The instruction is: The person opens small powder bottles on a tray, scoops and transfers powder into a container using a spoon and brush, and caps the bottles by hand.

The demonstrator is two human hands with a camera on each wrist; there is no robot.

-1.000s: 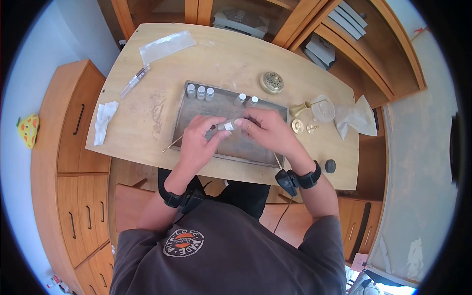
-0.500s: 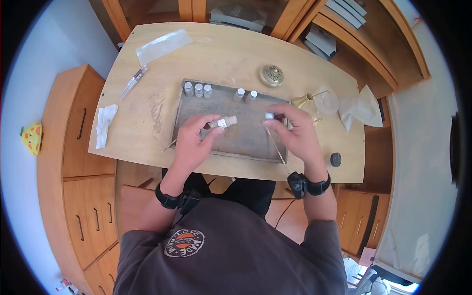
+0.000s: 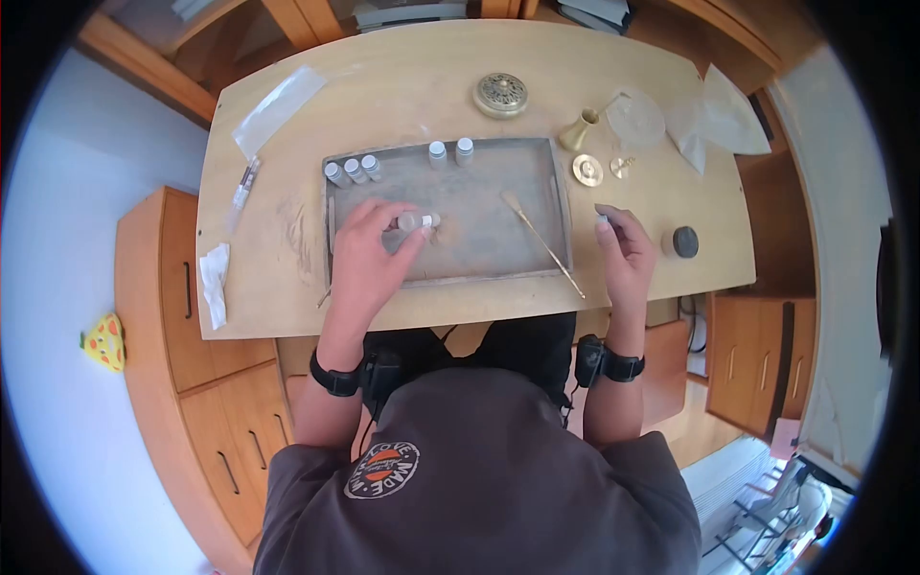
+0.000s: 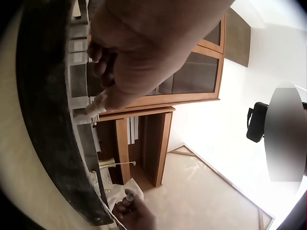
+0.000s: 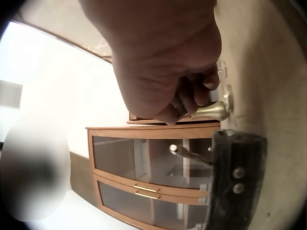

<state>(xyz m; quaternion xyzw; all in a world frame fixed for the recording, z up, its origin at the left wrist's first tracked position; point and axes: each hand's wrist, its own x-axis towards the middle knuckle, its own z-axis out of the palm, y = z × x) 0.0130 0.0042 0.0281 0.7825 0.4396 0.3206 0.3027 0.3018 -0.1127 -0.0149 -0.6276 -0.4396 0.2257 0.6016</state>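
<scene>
The left hand [image 3: 372,257] grips a vial [image 3: 427,221] over the tray [image 3: 479,259]; the right hand [image 3: 628,261] pinches a cap [image 4: 130,197].

Matt grey tray [image 3: 479,254], glossy brass-coloured vase [image 3: 579,130], smooth pale wood tabletop [image 3: 402,72]

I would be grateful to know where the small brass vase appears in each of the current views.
Head: brass vase, upper right, beside the tray.
Left wrist: vase, lower left.
Right wrist: vase, right of centre, above the tray's corner.
Shared landmark: tray.
</scene>
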